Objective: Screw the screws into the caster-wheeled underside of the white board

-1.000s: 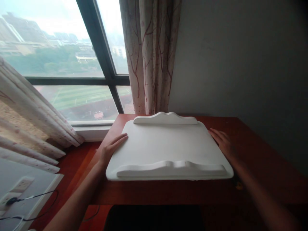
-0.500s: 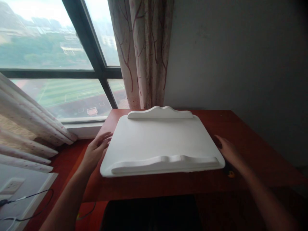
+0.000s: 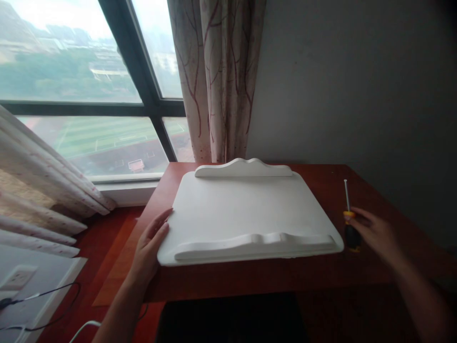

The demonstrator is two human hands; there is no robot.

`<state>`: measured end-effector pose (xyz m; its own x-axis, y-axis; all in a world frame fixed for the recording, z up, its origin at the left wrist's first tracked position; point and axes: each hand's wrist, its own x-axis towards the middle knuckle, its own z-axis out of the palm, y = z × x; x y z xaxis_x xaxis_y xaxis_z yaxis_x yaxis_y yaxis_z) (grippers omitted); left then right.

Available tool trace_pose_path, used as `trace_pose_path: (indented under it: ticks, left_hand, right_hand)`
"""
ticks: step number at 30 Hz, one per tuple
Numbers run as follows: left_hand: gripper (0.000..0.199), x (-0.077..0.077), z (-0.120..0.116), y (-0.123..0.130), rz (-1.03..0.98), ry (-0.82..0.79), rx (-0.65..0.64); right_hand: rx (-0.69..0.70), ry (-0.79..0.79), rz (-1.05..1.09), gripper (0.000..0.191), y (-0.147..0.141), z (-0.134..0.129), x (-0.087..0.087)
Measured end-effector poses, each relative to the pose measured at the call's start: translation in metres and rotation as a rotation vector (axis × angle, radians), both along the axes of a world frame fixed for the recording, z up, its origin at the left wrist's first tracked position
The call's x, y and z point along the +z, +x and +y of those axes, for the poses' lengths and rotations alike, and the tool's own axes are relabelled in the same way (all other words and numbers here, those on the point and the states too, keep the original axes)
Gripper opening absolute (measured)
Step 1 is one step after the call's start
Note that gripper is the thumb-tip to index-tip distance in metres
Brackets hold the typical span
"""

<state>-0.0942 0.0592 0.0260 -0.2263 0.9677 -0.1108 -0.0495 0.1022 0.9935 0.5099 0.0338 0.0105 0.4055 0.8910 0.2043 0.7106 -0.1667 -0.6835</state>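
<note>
A white board point(image 3: 246, 205) with rounded corners lies on the reddish-brown table point(image 3: 243, 281). One wavy-edged strip point(image 3: 246, 169) stands along its far side, and another wavy strip point(image 3: 257, 245) runs along its near side. My left hand point(image 3: 152, 238) rests against the board's left edge, with thumb and fingers apart. To the right of the board, my right hand point(image 3: 374, 233) pinches a screwdriver point(image 3: 352, 236) at its yellow collar. The handle is black and yellow, and the metal shaft points away from me. Some of my right fingers are hidden behind the hand.
A window point(image 3: 89, 138) with a dark frame is at the left, between patterned curtains point(image 3: 221, 81). A grey wall point(image 3: 350, 85) rises behind the table. Cables point(image 3: 53, 286) hang by a wall socket point(image 3: 18, 277) at lower left. Something dark point(image 3: 232, 317) sits below the table's front edge.
My right hand has left the board's right side, moved right and taken hold of the screwdriver. My left hand has come nearer, against the board's left edge. The view has shifted slightly.
</note>
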Motion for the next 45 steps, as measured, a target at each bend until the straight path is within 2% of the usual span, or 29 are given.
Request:
trace_pose_path:
  ticks: [1,3,5,6,8,11,14,18,23,26,30,34,37,39,41,45]
  left_hand:
    - [0.064,0.0,0.0,-0.001,-0.006,-0.001,-0.009]
    - [0.064,-0.002,0.0,-0.002,-0.021,-0.005,-0.019]
    - [0.064,-0.004,-0.001,-0.004,-0.031,-0.006,-0.019]
    - [0.064,-0.005,-0.001,-0.004,-0.033,-0.005,-0.016]
    - [0.063,-0.006,-0.001,-0.005,-0.036,0.0,-0.018]
    - [0.06,-0.007,-0.001,-0.005,-0.028,0.017,-0.023]
    - [0.058,-0.005,-0.002,-0.005,-0.02,0.02,-0.021]
    - [0.057,-0.003,-0.002,-0.004,-0.011,0.018,-0.019]
    - [0.057,0.001,-0.003,-0.003,0.034,0.011,0.0]
    - [0.059,0.0,-0.004,-0.002,0.05,0.017,0.012]
    - [0.067,-0.003,-0.003,-0.004,0.056,-0.015,0.018]
    - [0.07,-0.001,-0.007,-0.012,0.141,0.026,-0.016]
    - [0.066,0.006,-0.018,-0.016,0.164,0.027,-0.036]
    - [0.058,0.01,-0.028,-0.015,0.189,0.029,-0.031]
    - [0.056,0.009,-0.037,-0.012,0.184,0.028,-0.009]
    - [0.061,-0.003,-0.041,-0.008,0.082,0.003,0.025]
  right_hand:
    - [0.017,0.013,-0.042,0.05,-0.008,0.006,0.017]
    - [0.184,0.075,-0.246,0.042,-0.034,0.021,0.054]
    - [0.326,0.117,-0.329,0.038,-0.071,0.036,0.084]
    - [0.405,0.094,-0.339,0.036,-0.091,0.044,0.095]
    - [0.543,0.069,-0.346,0.034,-0.13,0.059,0.105]
    - [0.717,0.067,-0.357,0.032,-0.172,0.079,0.099]
    - [0.793,0.006,-0.364,0.034,-0.193,0.092,0.084]
    - [0.81,-0.025,-0.361,0.032,-0.203,0.097,0.073]
    - [0.811,-0.026,-0.341,0.04,-0.202,0.093,0.074]
    - [0.767,-0.028,-0.269,0.043,-0.193,0.085,0.079]
    - [0.587,-0.012,-0.146,0.042,-0.16,0.067,0.077]
    - [0.277,0.055,-0.048,0.051,-0.11,0.033,0.055]
    - [0.06,0.012,0.161,0.063,-0.087,-0.005,0.03]
    - [-0.036,-0.013,0.348,0.072,-0.087,-0.031,0.013]
    - [-0.154,-0.023,0.448,0.072,-0.097,-0.052,0.0]
    - [-0.243,0.032,0.533,0.066,-0.117,-0.068,-0.015]
